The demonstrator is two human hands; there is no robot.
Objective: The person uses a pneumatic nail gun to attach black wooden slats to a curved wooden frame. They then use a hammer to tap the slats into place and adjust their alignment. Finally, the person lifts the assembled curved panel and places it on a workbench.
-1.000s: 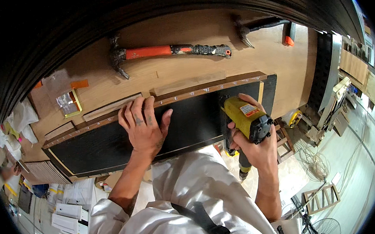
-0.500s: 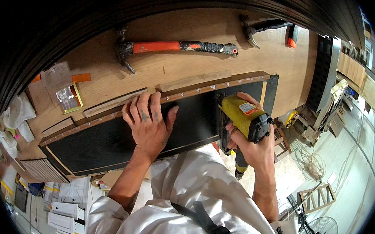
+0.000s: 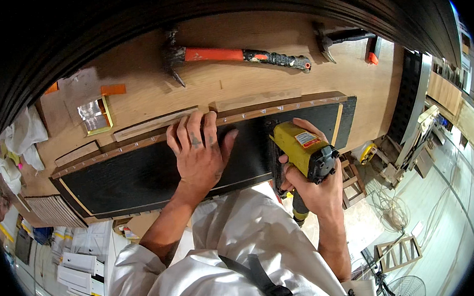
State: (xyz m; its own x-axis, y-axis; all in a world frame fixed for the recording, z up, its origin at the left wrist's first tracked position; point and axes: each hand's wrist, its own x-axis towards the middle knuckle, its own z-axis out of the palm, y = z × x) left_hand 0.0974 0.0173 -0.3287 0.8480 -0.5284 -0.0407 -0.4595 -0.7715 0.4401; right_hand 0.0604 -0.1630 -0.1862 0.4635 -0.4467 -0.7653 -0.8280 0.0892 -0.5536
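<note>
Pressing a black panel (image 3: 140, 177) flat on the table (image 3: 273, 41).
Left hand (image 3: 199, 153) lies spread on the panel; right hand (image 3: 314, 189) grips a yellow nail gun (image 3: 300, 149) just beside it.

A long black panel (image 3: 140, 179) with a thin pale border line is laid flat across the middle of the frame, running from lower left to upper right. Along its upper edge a narrow wooden strip (image 3: 256, 113) is set. The panel's centre is pressed by the flat, spread left hand (image 3: 198, 153). A yellow nail gun (image 3: 302, 153) is gripped by the right hand (image 3: 317, 189) and held nose-down on the panel's right part.
</note>
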